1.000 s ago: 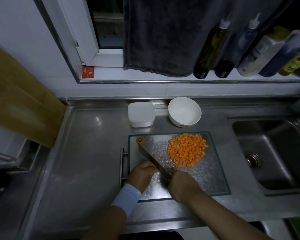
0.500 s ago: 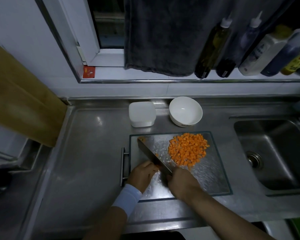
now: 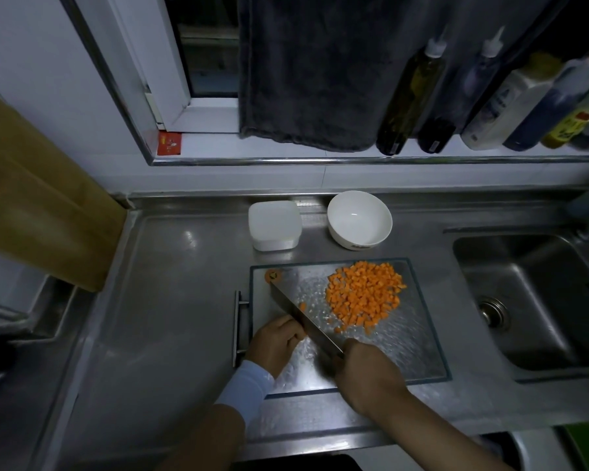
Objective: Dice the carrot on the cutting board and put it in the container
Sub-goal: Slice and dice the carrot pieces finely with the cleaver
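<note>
Plainly the nearest danger is to the left hand (image 3: 274, 345). Its fingers (image 3: 291, 329) are curled down tight over the carrot remnant (image 3: 305, 333), of which only a sliver of orange shows, hard against the flat of the knife (image 3: 300, 317). With so little left to hold, a fingertip could creep under the edge.

The right hand (image 3: 368, 372) is wrapped round the handle, which it hides. The blade angles across the glass cutting board (image 3: 405, 351), and that slick face could let blade or remnant skid.

The diced carrot (image 3: 364, 297) lies heaped on the board's far right part, with a stray cube (image 3: 302, 306) beside the blade. A careless sweep could scatter dice onto the bench (image 3: 184, 300) or toward the sink (image 3: 541, 300).

The white square container (image 3: 274, 224) behind the board looks lidded, and the white bowl (image 3: 359, 219) beside it stands open.
</note>
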Demonstrator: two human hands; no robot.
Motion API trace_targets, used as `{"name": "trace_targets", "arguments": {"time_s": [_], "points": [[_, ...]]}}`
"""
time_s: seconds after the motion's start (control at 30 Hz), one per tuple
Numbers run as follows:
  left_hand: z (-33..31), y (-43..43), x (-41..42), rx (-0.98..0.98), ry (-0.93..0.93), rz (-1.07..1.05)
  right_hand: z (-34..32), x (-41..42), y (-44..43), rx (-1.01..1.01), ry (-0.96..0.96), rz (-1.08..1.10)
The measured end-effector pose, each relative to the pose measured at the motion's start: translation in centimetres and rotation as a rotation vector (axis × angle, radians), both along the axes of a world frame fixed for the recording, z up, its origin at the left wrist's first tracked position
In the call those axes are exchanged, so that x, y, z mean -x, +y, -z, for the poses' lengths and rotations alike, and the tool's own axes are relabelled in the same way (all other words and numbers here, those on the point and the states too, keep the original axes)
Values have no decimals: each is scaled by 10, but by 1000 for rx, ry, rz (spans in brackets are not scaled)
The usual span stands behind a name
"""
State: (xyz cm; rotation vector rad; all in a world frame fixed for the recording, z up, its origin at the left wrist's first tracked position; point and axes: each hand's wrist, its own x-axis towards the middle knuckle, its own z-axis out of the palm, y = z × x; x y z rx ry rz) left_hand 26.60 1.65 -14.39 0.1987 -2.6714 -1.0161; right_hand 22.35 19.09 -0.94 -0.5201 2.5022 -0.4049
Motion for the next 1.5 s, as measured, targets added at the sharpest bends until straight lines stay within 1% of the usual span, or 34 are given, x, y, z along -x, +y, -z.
{"name": "trace_targets", "arguments": {"time_s": [0.27,0.43,0.57,0.77,0.87,0.97,1.1,1.17,1.23,1.3,1.33,1.4,1.47,1.5], "points": [[1,-2,3,9,-15,10,8,4,-2,-50,-37,-4],[0,-3,4,-4,-12,2,34,16,-5,-109,-108,5],[-2,-1,3,-1,-14,-9,53,23,-11,-133,-125,-58],[-5,0,2,7,-28,-23,65,28,-29,-79,-103,-64],[-8,1,-1,13,-70,-30,62,31,-33,-49,-96,-71],[-11,5,-1,-98,-125,-109,57,32,-24,-6,-97,-36],[-23,13,10,-318,-181,-376,46,39,0,42,-136,70],[-30,18,20,-375,-217,-478,41,45,11,38,-128,97],[-43,27,31,-483,-270,-445,37,52,19,50,-106,130],[-56,34,38,-583,-325,-322,31,57,25,64,-81,169],[-62,34,40,-583,-337,-297,28,60,26,68,-65,181],[-69,26,42,-602,-340,-371,22,66,29,77,-48,194],[-72,14,42,-679,-332,-511,17,70,32,60,-24,192],[-76,12,43,-727,-368,-546,15,71,33,50,-7,194]]}}
